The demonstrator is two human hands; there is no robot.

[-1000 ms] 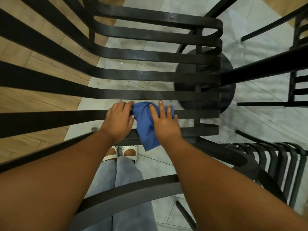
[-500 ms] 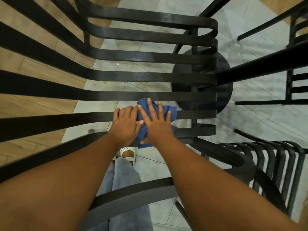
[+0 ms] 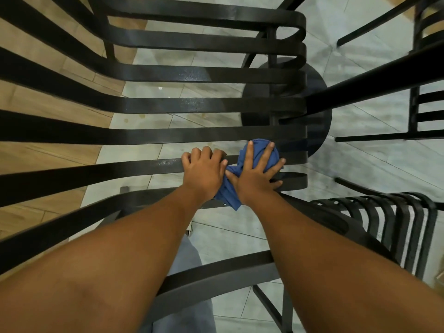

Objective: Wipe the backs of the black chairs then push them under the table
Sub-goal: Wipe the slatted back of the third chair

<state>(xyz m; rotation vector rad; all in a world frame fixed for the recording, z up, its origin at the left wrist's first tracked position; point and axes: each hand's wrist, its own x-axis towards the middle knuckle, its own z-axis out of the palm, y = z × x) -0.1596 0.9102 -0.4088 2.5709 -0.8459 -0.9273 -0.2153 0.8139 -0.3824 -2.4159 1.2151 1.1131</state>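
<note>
I look straight down on a black slatted chair (image 3: 149,105) whose long curved slats fill the view. My left hand (image 3: 204,173) grips one slat near the middle, fingers curled over its far edge. Just to its right, my right hand (image 3: 255,175) lies flat with fingers spread, pressing a bunched blue cloth (image 3: 258,151) onto the same slat close to the slats' right-hand bend. A tail of the cloth hangs below the two hands.
A round black table base (image 3: 319,92) sits on the grey tile floor beneath the slats. Another black slatted chair (image 3: 396,227) stands at the lower right and a third at the far right edge (image 3: 422,109). Wood flooring lies to the left.
My right hand has slid the cloth rightward along the slat toward the bend, and its fingers are spread wider. The left hand followed to the right, still gripping the slat.
</note>
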